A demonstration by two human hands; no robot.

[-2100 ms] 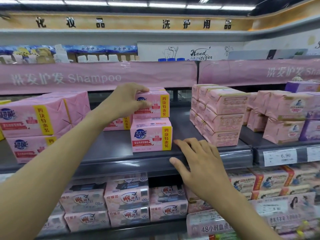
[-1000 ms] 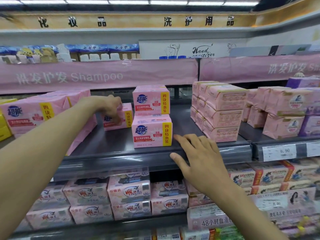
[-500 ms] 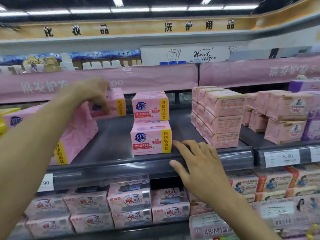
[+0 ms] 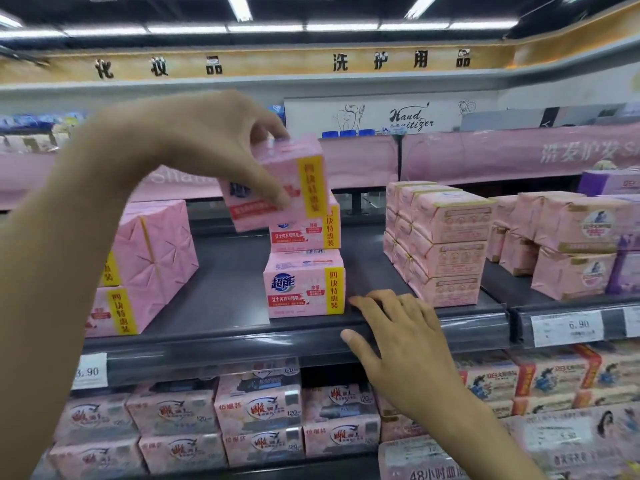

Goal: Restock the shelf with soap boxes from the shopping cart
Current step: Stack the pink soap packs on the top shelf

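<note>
A pink rectangular soap box with a yellow side band [image 4: 308,181] is held in the air, tilted, over the middle of the dark grey metal shelf [image 4: 225,341]. Its lower edge hangs in front of the upper box of a two-box stack. The left hand [image 4: 194,133] pinches this box from above, with the thumb across its printed front and the fingers curled over its top back edge.

The stack stands near the shelf's front edge, at the middle. Its lower pink soap box [image 4: 301,289] sits squarely on the shelf. The upper pink soap box [image 4: 304,230] rests on it, partly hidden by the held one.

The right hand [image 4: 398,334] lies flat on the shelf's front lip with the fingers straight and spread, gripping nothing. Its forefinger tip is just beside the lower box's right bottom corner; whether they touch cannot be told.

Toward the shelf's left end stand large pink paper-wrapped multipacks [image 4: 152,254], stacked two high. Toward the right end stands a block of paler pink wrapped soap packs [image 4: 446,244], three high and well apart from the stack.

A white price label reading 6.90 [image 4: 568,327] sits on the front rail of the neighbouring shelf at right. Another white price label [image 4: 90,370] sits on the rail at left. Below, pink soap packets with red logos [image 4: 256,410] fill the lower shelf. A pink banner [image 4: 519,150] runs above.
</note>
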